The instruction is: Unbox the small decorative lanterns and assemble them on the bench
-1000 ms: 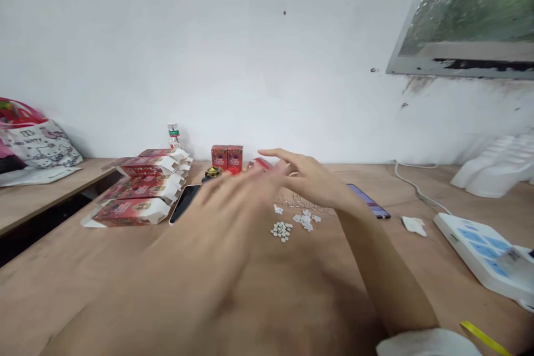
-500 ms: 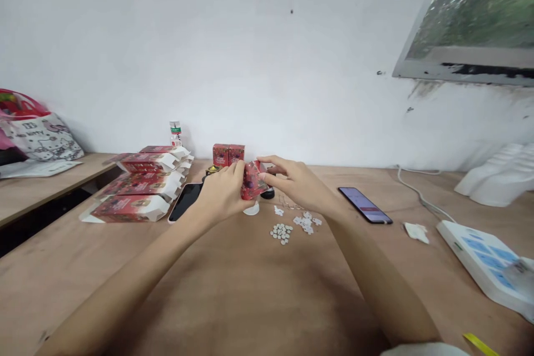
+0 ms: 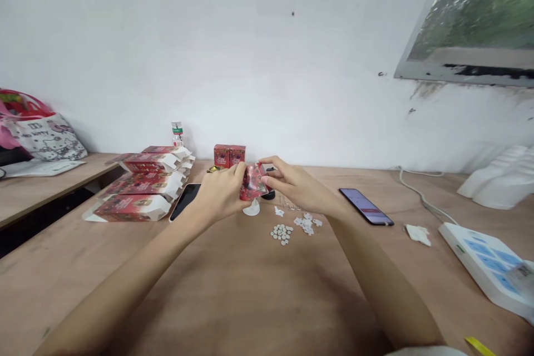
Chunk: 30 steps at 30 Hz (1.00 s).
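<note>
A small red printed cardboard box (image 3: 252, 182) is held up between both hands above the table. My left hand (image 3: 222, 189) grips its left side, fingers wrapped behind it. At its right edge, my right hand (image 3: 294, 182) pinches the card with thumb and fingers. Below the box stands a small white cone-shaped piece (image 3: 251, 208), partly covered. A round black object (image 3: 269, 194) is half hidden behind the box and right hand. Nearer me lie a cluster of small white discs (image 3: 282, 232) and a pile of white cut-out pieces (image 3: 307, 223).
Several flattened-open red boxes (image 3: 131, 207) lie at the left beside a dark phone (image 3: 186, 200). Two closed red boxes (image 3: 229, 154) stand by the wall. To the right are a lit phone (image 3: 366, 206), crumpled tissue (image 3: 418, 234) and a white power strip (image 3: 479, 267).
The box has tilted slightly and its printed face shows more glare. More of the white cone-shaped piece shows beneath it. Both hands keep their hold, and the view has shifted slightly.
</note>
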{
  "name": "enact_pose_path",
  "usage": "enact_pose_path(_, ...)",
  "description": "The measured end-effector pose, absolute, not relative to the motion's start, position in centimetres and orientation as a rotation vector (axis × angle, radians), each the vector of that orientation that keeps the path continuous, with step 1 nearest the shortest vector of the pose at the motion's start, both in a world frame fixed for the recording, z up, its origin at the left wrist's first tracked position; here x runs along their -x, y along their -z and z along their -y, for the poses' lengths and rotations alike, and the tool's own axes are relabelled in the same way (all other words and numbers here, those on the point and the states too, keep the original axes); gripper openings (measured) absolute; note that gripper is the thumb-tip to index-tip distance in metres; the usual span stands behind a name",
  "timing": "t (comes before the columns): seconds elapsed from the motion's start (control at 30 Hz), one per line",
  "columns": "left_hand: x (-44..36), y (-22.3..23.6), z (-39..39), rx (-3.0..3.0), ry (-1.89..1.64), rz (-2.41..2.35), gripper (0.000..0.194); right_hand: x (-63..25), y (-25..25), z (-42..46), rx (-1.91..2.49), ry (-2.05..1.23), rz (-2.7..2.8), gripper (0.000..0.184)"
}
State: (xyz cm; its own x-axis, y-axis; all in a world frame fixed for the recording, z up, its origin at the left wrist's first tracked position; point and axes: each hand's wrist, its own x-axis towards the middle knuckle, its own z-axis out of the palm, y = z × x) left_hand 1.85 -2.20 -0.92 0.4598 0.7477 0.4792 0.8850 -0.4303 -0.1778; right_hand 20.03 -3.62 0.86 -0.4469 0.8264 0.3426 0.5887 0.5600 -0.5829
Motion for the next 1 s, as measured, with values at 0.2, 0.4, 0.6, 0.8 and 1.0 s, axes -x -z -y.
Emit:
enact_pose_path(0.2,-2.0,0.8,2.3,2.283,0.412,1.41,0.04,-20.0,-0.6,3.8,1.215,-0.397,2.224,0.035)
enact_pose_path(0.4,-2.0,0.9,2.2,2.283,0.413,1.41,0.039,-19.8,-0.5,4.0,1.3,-0.302,2.263,0.036)
enact_pose_path(0.6,-2.1,0.8,2.5,2.271,0.381,1.417,0.035,-19.7,0.4,3.8,1.286,-0.097,2.349,0.049)
enact_pose_path(0.8,-1.7,-0.7,3.5,2.343,0.339,1.476,0.04,-20.1,-0.3,3.5,1.136,-0.309,2.191,0.047)
enact_pose_path(1.0,-1.2,-1.3,3.9,2.369,0.452,1.468,0.042,-19.6,-1.1,4.2,0.993,-0.287,2.114,0.031)
